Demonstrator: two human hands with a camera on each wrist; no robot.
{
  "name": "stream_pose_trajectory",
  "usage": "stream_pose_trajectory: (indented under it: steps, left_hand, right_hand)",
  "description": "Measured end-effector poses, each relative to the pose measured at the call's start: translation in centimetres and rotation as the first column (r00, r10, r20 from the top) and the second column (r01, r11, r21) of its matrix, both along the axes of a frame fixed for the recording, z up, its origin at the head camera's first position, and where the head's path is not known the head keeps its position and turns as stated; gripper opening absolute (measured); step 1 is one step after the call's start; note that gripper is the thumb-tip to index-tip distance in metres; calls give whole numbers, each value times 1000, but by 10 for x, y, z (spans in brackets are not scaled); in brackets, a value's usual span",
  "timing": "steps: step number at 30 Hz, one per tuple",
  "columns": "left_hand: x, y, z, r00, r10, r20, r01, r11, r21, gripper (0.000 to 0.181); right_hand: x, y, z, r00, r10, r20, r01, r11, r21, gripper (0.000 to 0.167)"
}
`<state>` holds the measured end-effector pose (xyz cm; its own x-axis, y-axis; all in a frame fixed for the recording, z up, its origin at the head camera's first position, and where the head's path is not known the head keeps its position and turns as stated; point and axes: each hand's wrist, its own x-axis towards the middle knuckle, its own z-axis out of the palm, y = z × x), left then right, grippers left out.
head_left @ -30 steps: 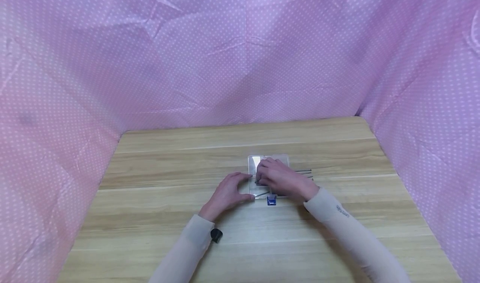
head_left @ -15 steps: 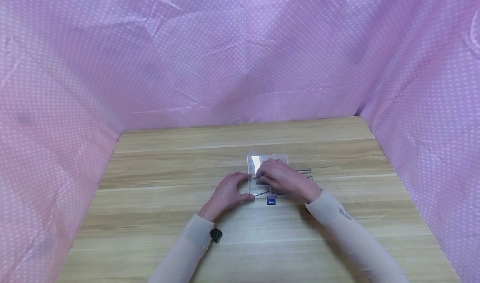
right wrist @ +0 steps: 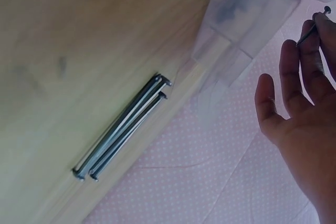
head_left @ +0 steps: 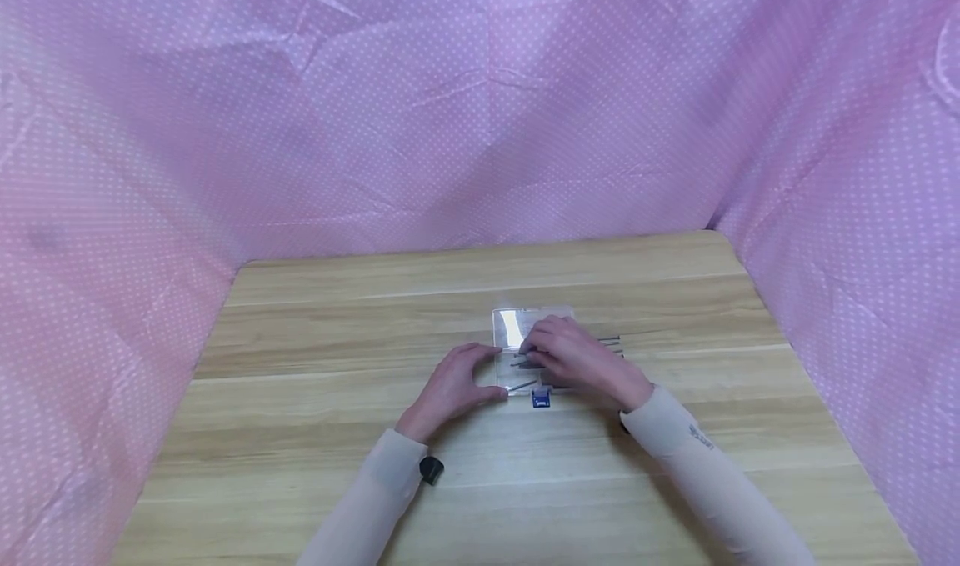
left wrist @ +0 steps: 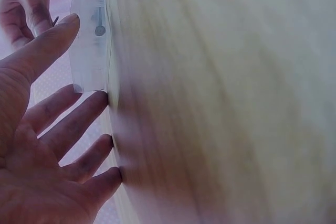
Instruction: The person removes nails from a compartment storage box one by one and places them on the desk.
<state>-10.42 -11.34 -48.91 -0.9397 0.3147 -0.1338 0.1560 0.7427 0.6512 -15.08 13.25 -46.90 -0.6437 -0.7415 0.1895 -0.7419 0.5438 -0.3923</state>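
**A:** Where does the nail lie with respect to the fingers?

**B:** At the fingertips of the right hand, which pinch it. Its long axis slants across them in the right wrist view, the head projecting clear at the upper end, the shaft crossing toward the ring finger.

**A:** And the clear box?

**B:** I take this to be the governing relation: seen from overhead, the pinching fingertips overlie the box, the right hand covering much of its right side. How high above the floor they are, I cannot tell.

**A:** The left hand?

**B:** At the left end of the box; fingers extended, spread, grasping nothing, the tips of thumb and forefinger against its edge. It is the nearer hand to a resting nail lying slantwise in the near left part of the box, behind a blue piece on the front edge.

**A:** Any others?

**B:** Loose nails, side by side on the table to the right of the box, nearer the right hand, their axes running roughly left to right.

**A:** Surface and surroundings?

**B:** Pale wood-grained table; pink cloth with white dots, hung behind and at both sides.
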Motion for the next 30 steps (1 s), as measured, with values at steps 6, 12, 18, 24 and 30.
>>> stream_pose_trajectory:
  steps: [6,12,18,24,30]
  left_hand:
    - [0,0,2,1000,0,5,-1,1000,16,71]
    - [0,0,2,1000,0,4,0,1000,17,72]
    - [0,0,1,1000,0,5,0,1000,25,72]
    - [0,-1,1,1000,2,9,-2,1000,27,72]
    - [-1,-1,1,1000,10,20,-10,1000,12,72]
  right_hand:
    - [2,6,0,1000,-24,5,24,999,-21,13]
    - [6,12,1,999,-45,7,46,998,-44,13]
    - [8,18,3,998,-64,-14,63,996,-68,12]
    - [9,26,6,996,-90,-12,89,993,-79,12]
    - [11,33,7,993,-117,-10,115,990,-75,15]
